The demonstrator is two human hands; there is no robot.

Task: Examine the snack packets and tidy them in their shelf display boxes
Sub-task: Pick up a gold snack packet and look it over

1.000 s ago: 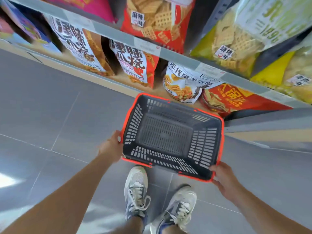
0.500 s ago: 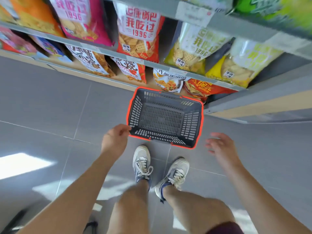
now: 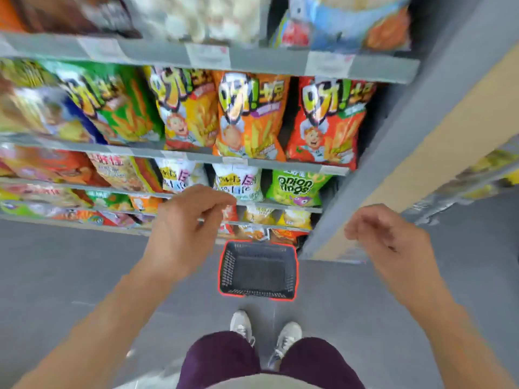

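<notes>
Snack packets fill several grey shelves in front of me. An orange packet [image 3: 248,116] and a red packet [image 3: 327,119] stand upright on one shelf, and a green onion rings packet [image 3: 295,188] stands one shelf lower. My left hand [image 3: 184,228] hangs in the air in front of the lower shelves, fingers loosely curled, holding nothing. My right hand [image 3: 390,234] floats before the shelf's grey end panel, fingers also loosely curled and empty. Neither hand touches a packet.
A dark basket with a red rim [image 3: 258,269] sits empty on the grey tiled floor against the shelf base, just ahead of my shoes [image 3: 264,332]. The grey and tan shelf end panel [image 3: 393,153] rises on the right, with another blurred shelf beyond it.
Both hands let go of the basket, which now rests on the floor. I have straightened up, the view rose to the upper shelves, and both hands lifted toward the packets.
</notes>
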